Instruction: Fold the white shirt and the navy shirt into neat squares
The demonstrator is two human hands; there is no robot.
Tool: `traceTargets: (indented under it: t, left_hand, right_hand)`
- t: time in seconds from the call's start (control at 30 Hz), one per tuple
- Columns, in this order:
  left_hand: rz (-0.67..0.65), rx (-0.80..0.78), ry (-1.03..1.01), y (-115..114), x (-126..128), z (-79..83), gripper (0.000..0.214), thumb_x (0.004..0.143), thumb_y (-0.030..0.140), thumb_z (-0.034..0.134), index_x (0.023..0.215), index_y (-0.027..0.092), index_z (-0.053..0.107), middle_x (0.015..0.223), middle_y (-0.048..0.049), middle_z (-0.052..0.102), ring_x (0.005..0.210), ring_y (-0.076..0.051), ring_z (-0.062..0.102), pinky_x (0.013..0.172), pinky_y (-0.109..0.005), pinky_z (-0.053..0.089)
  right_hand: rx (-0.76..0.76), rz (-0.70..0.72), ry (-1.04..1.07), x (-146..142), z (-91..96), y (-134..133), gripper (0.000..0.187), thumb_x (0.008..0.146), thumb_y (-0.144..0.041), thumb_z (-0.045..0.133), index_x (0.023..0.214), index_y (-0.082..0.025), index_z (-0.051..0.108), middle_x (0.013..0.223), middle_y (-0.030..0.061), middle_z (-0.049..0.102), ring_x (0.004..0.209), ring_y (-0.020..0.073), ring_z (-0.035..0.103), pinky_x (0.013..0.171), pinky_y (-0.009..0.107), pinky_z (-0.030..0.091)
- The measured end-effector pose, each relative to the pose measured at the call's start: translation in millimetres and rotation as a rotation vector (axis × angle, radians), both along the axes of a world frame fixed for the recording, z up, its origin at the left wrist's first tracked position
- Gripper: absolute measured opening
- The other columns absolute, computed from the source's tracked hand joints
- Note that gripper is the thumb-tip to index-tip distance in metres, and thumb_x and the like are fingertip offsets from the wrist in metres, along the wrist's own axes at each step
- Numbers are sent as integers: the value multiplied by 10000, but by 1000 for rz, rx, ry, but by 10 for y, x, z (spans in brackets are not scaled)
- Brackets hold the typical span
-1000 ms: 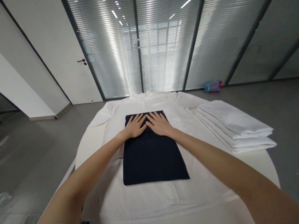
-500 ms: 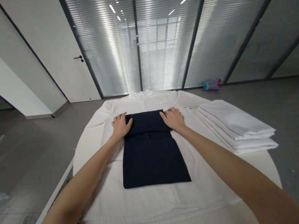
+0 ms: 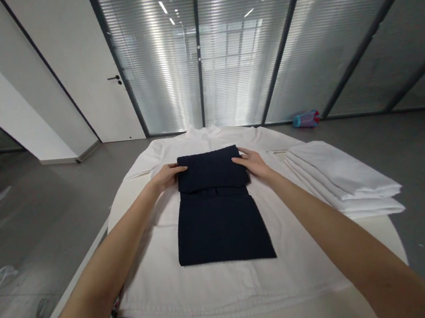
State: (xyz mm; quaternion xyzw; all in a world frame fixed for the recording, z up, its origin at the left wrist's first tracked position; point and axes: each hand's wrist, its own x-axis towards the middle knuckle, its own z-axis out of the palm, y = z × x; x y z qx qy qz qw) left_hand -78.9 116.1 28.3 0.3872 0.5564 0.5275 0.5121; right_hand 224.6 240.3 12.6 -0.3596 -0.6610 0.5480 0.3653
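Observation:
A folded dark navy garment [image 3: 220, 215] lies in the middle of a white shirt [image 3: 221, 283] spread over a round white table [image 3: 386, 230]. My left hand [image 3: 168, 176] grips the garment's far left corner. My right hand [image 3: 252, 163] grips its far right corner. Between them the far end is lifted off the shirt and folded toward me, forming a raised flap. The fingers of both hands curl under the cloth.
A stack of folded white cloth [image 3: 340, 178] sits on the table's right side. A small blue and pink object [image 3: 305, 119] lies on the grey floor by the glass wall. Clear plastic and oddments lie on the floor at the left.
My hands went from lying flat together on the garment's far end to its two outer corners, then took hold and lifted that end up and toward me.

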Motion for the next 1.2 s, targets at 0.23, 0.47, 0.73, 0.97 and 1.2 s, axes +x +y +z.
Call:
traceTargets:
  t: [0.23, 0.47, 0.73, 0.97, 1.2]
  left_hand:
    - [-345, 142, 342, -153, -24, 189, 1122, 504, 170, 945, 1464, 246, 369, 1278, -116, 667, 1144, -314, 671, 986, -490, 561]
    - [-33, 270, 454, -392, 172, 272, 883, 484, 321, 935, 1251, 162, 527, 1107, -102, 689, 1021, -308, 678, 879, -466, 580]
    - [-368, 752, 1048, -1391, 343, 283, 107, 937, 300, 553, 920, 197, 577, 955, -74, 621, 892, -207, 581, 803, -345, 470]
    - [-433, 877, 1465, -1589, 430, 18, 215, 973, 101, 417, 972, 193, 611, 965, -93, 604, 911, -226, 535, 802, -376, 425]
    - [-548, 698, 1574, -1626, 472, 272, 313, 930, 24, 432, 1033, 196, 672, 1045, -90, 646, 951, -219, 608, 851, -373, 486]
  right_hand:
    - [-68, 98, -82, 78, 118, 29, 406, 542, -222, 915, 905, -150, 750, 1000, 108, 782, 978, 290, 721, 998, 483, 536]
    - [140, 143, -50, 243, 553, -358, 520, 585, -249, 855, 1076, -183, 694, 1097, 72, 751, 1035, 278, 683, 950, 440, 533]
    - [724, 360, -266, 772, 617, -1428, 209, 741, -56, 550, 867, -222, 564, 935, 41, 628, 883, 210, 599, 796, 347, 489]
    - [1041, 401, -539, 895, 229, -1714, 502, 584, 105, 396, 924, -210, 592, 1006, 76, 597, 949, 219, 544, 824, 363, 457]
    - [1000, 438, -589, 917, 249, -1630, 473, 664, 96, 427, 956, -215, 630, 1044, 75, 618, 969, 216, 571, 849, 372, 472]
